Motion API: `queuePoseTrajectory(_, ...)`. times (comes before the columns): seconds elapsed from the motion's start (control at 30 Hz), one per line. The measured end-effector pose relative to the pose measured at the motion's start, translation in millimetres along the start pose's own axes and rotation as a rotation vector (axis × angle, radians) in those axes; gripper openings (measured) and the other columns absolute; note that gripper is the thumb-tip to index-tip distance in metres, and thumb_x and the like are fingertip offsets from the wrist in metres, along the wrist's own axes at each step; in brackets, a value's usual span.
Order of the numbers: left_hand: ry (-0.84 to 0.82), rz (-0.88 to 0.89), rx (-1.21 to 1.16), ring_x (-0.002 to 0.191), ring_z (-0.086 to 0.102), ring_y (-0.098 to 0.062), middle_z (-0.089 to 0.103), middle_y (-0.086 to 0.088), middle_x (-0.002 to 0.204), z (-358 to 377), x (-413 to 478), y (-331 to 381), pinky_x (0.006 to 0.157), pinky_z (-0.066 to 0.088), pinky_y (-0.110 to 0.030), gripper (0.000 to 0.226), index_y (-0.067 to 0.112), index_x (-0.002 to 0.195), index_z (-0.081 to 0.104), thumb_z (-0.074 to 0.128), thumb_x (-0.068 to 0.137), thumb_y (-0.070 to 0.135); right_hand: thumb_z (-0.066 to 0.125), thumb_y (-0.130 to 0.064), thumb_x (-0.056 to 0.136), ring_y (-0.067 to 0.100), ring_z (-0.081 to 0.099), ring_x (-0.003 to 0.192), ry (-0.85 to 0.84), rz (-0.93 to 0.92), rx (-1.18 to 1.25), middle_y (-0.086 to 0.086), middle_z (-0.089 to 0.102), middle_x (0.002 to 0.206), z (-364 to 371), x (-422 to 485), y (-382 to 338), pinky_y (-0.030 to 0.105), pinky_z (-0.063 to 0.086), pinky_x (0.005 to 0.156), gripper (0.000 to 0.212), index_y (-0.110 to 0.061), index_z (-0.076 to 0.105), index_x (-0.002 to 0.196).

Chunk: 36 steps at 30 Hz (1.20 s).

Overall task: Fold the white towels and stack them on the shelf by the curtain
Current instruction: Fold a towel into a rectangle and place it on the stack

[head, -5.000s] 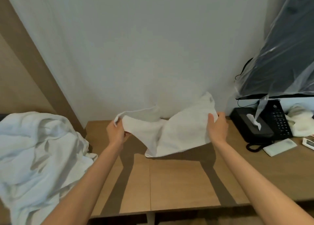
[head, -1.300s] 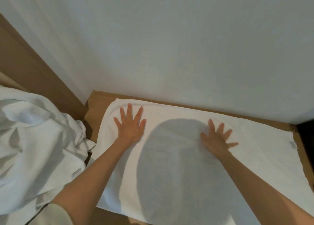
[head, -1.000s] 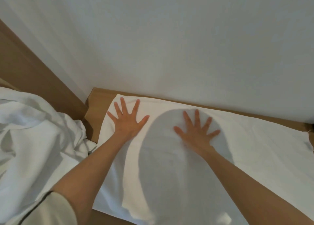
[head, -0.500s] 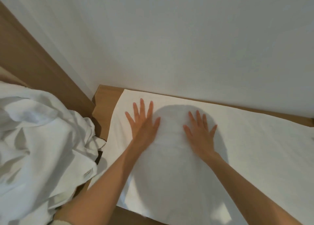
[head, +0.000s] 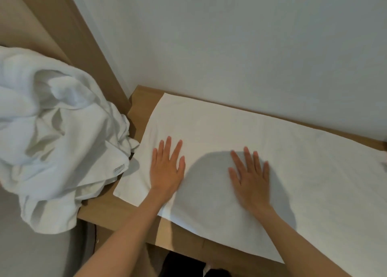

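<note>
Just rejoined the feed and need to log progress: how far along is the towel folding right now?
Early. Done: one white towel lies spread flat on the wooden desk. In hand: the left hand and right hand press flat on it, fingers straight; no fold shows yet. Left: folding this towel, then the crumpled white pile at the left. No folded stack or shelf is in view.

- 1 flat white rectangular cloth towel (head: 293, 161)
- 1 crumpled white cloth heap (head: 52, 130); number of pieces inside: can't tell
- 1 small white sewn label (head: 119, 168) on that heap
- 2 bare hands: left hand (head: 167, 167), right hand (head: 251, 176)
- 1 light-brown wooden tabletop (head: 117, 209)
</note>
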State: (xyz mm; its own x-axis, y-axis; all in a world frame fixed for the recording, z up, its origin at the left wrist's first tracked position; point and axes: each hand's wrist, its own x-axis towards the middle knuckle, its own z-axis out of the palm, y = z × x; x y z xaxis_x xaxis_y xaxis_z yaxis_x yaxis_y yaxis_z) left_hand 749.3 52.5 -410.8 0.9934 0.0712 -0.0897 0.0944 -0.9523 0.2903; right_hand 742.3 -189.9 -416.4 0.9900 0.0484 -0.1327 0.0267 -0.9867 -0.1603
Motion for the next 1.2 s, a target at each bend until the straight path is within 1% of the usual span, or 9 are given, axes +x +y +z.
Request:
queuePoseTrajectory(0.17, -0.017, 0.033, 0.013, 0.144, -0.018, -0.014, -0.011, 0.004, 0.159, -7.1, -45.2, 7.8, 0.117, -0.015, -0.032, 0.052, 0.032, 0.152, 0.001, 0.010, 0.101, 0.042, 0.009, -0.053, 0.095, 0.020, -0.003, 0.148, -0.002, -0.066, -0.011, -0.005, 0.002, 0.161, -4.1, -24.7, 21.0, 0.043, -0.007, 0.119, 0.055, -0.043, 0.007, 0.149)
queuePoseTrajectory(0.3, -0.015, -0.005, 0.017, 0.143, -0.023, -0.016, -0.016, 0.004, 0.158, -1.5, -77.9, 9.7, 0.118, -0.013, -0.037, 0.052, 0.035, 0.151, 0.002, 0.011, 0.101, 0.044, 0.021, -0.049, 0.097, 0.023, 0.005, 0.148, 0.054, -0.116, 0.006, -0.002, 0.010, 0.160, -9.2, -40.9, 33.2, 0.044, -0.001, 0.120, 0.053, -0.040, 0.017, 0.149)
queuePoseTrajectory(0.37, -0.032, -0.042, 0.031, 0.143, -0.023, -0.017, -0.017, 0.002, 0.158, 3.4, -85.9, 6.4, 0.118, -0.012, -0.039, 0.053, 0.039, 0.150, 0.000, 0.010, 0.099, 0.048, 0.025, -0.047, 0.099, 0.022, 0.003, 0.148, 0.052, -0.115, -0.009, -0.002, 0.008, 0.160, -8.7, -45.0, 36.2, 0.044, -0.003, 0.120, 0.052, -0.040, 0.015, 0.149)
queuePoseTrajectory(0.47, -0.015, -0.106, 0.051, 0.143, -0.023, -0.018, -0.018, 0.003, 0.158, 7.4, -89.5, -2.5, 0.118, -0.012, -0.040, 0.054, 0.043, 0.148, -0.005, 0.006, 0.097, 0.054, 0.017, -0.050, 0.099, 0.018, -0.007, 0.148, -0.005, -0.088, -0.075, -0.006, -0.004, 0.161, -5.3, -44.5, 40.1, 0.042, -0.008, 0.119, 0.052, -0.045, 0.000, 0.148)
queuePoseTrajectory(0.7, 0.063, -0.228, 0.031, 0.145, -0.016, -0.016, -0.012, 0.003, 0.159, 6.8, -86.2, -26.8, 0.118, -0.009, -0.034, 0.058, 0.040, 0.150, -0.003, 0.006, 0.095, 0.058, -0.001, -0.058, 0.090, 0.018, -0.009, 0.148, 0.006, -0.049, -0.083, -0.008, -0.008, 0.160, 0.2, -42.8, 39.8, 0.040, -0.010, 0.118, 0.059, -0.047, -0.002, 0.148)
queuePoseTrajectory(0.83, 0.018, -0.163, -0.014, 0.145, -0.016, -0.014, -0.010, 0.003, 0.159, -0.6, -91.3, -33.6, 0.118, -0.010, -0.032, 0.058, 0.034, 0.151, 0.001, 0.010, 0.097, 0.053, 0.006, -0.054, 0.095, 0.019, -0.010, 0.148, -0.005, -0.026, -0.067, -0.006, -0.008, 0.160, 1.1, -43.7, 35.4, 0.042, -0.010, 0.118, 0.055, -0.045, -0.002, 0.148)
queuePoseTrajectory(0.93, 0.019, -0.115, 0.006, 0.145, -0.014, -0.014, -0.008, 0.004, 0.159, -1.7, -108.8, -41.1, 0.117, -0.011, -0.032, 0.057, 0.034, 0.151, 0.003, 0.009, 0.098, 0.054, 0.010, -0.045, 0.100, 0.023, -0.012, 0.147, -0.036, 0.046, -0.031, -0.002, -0.009, 0.161, 3.1, -46.3, 21.3, 0.049, -0.007, 0.118, 0.051, -0.040, -0.005, 0.149)
queuePoseTrajectory(1.13, 0.052, -0.147, 0.047, 0.145, -0.014, -0.015, -0.008, 0.005, 0.159, 3.1, -121.1, -51.0, 0.117, -0.010, -0.034, 0.059, 0.038, 0.150, 0.002, 0.007, 0.095, 0.057, 0.034, -0.031, 0.102, 0.032, 0.009, 0.146, 0.073, -0.075, 0.051, 0.007, 0.015, 0.158, 13.0, -90.3, -28.2, 0.053, -0.004, 0.115, 0.049, -0.028, 0.021, 0.149)
queuePoseTrajectory(1.2, 0.042, -0.140, 0.054, 0.145, -0.015, -0.015, -0.009, 0.005, 0.159, 2.5, -119.1, -52.4, 0.117, -0.010, -0.034, 0.058, 0.037, 0.150, 0.000, 0.009, 0.097, 0.056, 0.029, -0.034, 0.103, 0.031, 0.004, 0.147, 0.052, -0.070, 0.016, 0.007, 0.007, 0.159, 15.7, -97.0, -30.5, 0.051, -0.006, 0.115, 0.051, -0.029, 0.013, 0.150)
